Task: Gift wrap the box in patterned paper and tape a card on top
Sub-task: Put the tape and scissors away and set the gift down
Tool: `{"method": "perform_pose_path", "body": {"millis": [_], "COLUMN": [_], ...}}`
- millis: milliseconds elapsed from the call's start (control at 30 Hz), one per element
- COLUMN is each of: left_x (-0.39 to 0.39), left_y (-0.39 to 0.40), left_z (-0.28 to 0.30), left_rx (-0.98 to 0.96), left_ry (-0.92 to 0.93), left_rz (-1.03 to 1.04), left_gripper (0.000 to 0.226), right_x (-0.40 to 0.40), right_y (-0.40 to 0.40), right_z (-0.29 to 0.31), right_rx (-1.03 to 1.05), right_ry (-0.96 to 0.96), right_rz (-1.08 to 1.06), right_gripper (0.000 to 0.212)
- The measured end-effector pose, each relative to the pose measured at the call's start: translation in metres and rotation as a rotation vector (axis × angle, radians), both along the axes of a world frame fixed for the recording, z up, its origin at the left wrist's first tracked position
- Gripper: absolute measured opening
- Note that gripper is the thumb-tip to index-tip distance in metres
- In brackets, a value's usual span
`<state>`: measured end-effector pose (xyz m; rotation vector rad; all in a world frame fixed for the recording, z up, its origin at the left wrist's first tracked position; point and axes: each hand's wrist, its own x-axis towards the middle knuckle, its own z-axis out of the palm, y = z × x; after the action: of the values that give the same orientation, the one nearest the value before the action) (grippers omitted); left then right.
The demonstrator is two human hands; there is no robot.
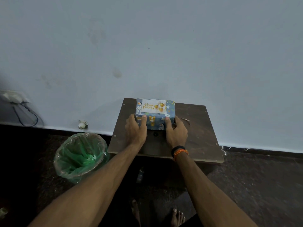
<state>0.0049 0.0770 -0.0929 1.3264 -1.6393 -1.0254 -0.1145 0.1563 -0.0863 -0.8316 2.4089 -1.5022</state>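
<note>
A box wrapped in blue animal-print paper (154, 122) sits at the back of a small dark wooden table (200, 138), close to the wall. On its top lies a white card (153, 106) with gold "Happy Birthday" lettering and gold balloons. My left hand (136, 129) grips the box's near left corner, thumb up on the front face. My right hand (176, 132) grips the near right corner, thumb on the front face and fingers round the right side. A black and orange band circles my right wrist.
A bin lined with clear and green plastic (80, 156) stands on the dark floor left of the table. A thin paper scrap (186, 120) lies on the table right of the box. A wall socket with cables (14, 98) is at far left. My bare feet show below.
</note>
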Motion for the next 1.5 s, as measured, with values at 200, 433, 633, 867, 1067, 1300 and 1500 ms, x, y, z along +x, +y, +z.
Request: {"method": "perform_pose_path", "body": {"millis": [200, 433, 633, 867, 1067, 1300, 1500], "left_x": [0.016, 0.024, 0.027, 0.03, 0.022, 0.016, 0.004], "left_y": [0.019, 0.025, 0.007, -0.026, -0.02, -0.023, -0.043], "left_z": [-0.005, -0.009, -0.019, -0.024, -0.022, -0.02, -0.014], "left_rx": [-0.039, -0.04, 0.039, 0.12, 0.117, 0.154, 0.17], "left_ry": [-0.008, 0.072, 0.139, 0.206, 0.245, 0.275, 0.217], "left_rz": [0.044, 0.08, 0.137, 0.043, -0.02, -0.039, -0.081], "left_gripper": [0.031, 0.046, 0.054, 0.065, 0.055, 0.058, 0.053], "right_x": [0.015, -0.003, -0.05, -0.08, -0.054, -0.03, -0.045], "right_y": [0.019, 0.037, 0.033, 0.012, 0.013, 0.017, 0.0], "right_z": [0.0, -0.007, -0.012, -0.019, -0.013, -0.017, -0.013], "right_rx": [0.007, -0.048, 0.264, 0.417, -0.04, -0.141, -0.075], "right_ry": [0.021, 0.026, 0.155, 0.16, -0.037, -0.205, -0.175], "right_rz": [0.019, -0.134, -0.125, 0.007, 0.007, 0.085, 0.206], "right_gripper": [0.05, 0.037, 0.037, 0.051, 0.028, 0.032, 0.033]}}
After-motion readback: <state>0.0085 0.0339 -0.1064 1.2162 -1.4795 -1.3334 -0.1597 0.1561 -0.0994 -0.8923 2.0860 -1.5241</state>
